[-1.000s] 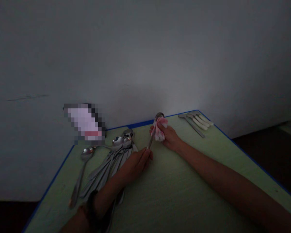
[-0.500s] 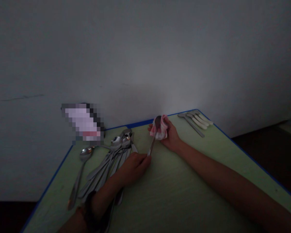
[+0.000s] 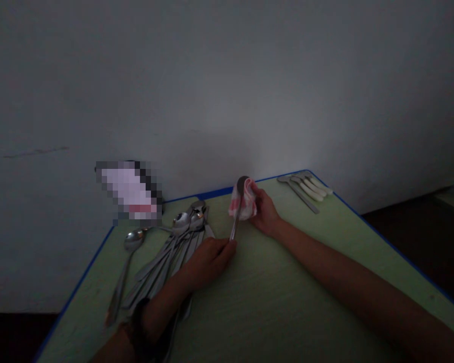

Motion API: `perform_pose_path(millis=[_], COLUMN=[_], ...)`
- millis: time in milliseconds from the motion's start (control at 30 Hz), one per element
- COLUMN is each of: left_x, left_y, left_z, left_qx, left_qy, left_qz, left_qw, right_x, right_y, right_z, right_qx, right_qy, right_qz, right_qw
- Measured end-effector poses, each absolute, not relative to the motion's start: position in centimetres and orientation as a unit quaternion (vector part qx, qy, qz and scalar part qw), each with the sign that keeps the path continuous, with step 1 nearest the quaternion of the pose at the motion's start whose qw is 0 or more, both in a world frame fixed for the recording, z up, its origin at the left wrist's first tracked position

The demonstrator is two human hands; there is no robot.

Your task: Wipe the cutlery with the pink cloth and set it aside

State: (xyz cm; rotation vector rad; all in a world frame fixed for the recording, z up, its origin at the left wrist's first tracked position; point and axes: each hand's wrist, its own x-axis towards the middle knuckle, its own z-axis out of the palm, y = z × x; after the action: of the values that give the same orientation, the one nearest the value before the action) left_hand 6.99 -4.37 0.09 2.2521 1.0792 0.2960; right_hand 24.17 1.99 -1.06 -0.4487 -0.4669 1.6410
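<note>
My left hand (image 3: 214, 257) is closed round the handle end of a metal spoon (image 3: 237, 217), which tilts up and away over the table. At the spoon's bowl, my right hand (image 3: 265, 214) grips a pink-and-white cloth (image 3: 249, 201). The cloth lies against the bowl and upper handle, its folds hiding part of my right fingers. Beside and partly beneath my left forearm lies a heap of metal spoons (image 3: 166, 262). One separate spoon (image 3: 124, 272) rests left of the heap.
On the green table (image 3: 287, 292) with a blue edge, several utensils with white handles (image 3: 312, 189) and one metal spoon (image 3: 302, 196) lie at the back right. A blurred-out upright object (image 3: 128, 191) stands at the back left. A pale wall (image 3: 227, 101) rises behind.
The cloth has shifted slightly left and opened out along the spoon, and the bowl now shows above it. My right fingers have moved behind the cloth. My left hand stays nearly still.
</note>
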Motion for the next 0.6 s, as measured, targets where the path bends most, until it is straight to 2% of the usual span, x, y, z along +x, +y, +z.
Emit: perform_pose_path(millis=[367,600], left_x=[7.2,7.3], left_y=[-4.5,-4.7], left_z=[0.5,0.3], left_qx=[0.852,0.847], left_qy=[0.42,0.402], left_qz=[0.08,0.111], left_qw=[0.301,0.329], right_x=[24.2,24.2], right_y=[1.6,1.6], right_z=[-2.2,-2.3], right_qx=[-0.276,-0.307], right_qy=[-0.316,-0.328], right_qz=[0.727,0.702], right_qw=[0.544,0.552])
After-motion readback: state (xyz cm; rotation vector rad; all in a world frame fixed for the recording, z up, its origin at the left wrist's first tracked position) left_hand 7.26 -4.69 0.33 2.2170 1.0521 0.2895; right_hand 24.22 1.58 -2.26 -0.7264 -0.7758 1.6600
